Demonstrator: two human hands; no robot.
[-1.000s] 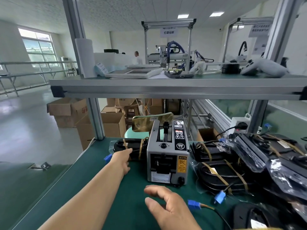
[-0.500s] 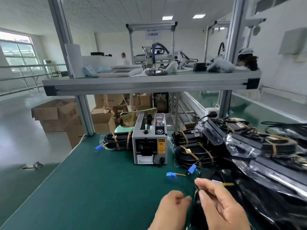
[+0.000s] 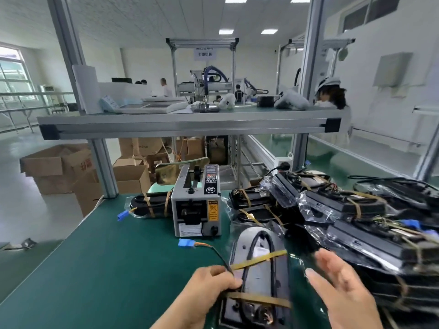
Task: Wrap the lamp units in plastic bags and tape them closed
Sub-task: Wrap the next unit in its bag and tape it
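Lamp unit (image 3: pixel 258 277) is lying on the bench (image 3: pixel 118 269), long axis running away from the person. Left hand (image 3: pixel 213 284) is gripping its left edge. Right hand (image 3: pixel 342 290) is hovering with fingers spread, just right of it.

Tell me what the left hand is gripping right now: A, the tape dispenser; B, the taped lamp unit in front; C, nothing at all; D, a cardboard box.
B: the left hand grips the left edge of the lamp unit lying in front, while the tape dispenser stands untouched farther back on the table.
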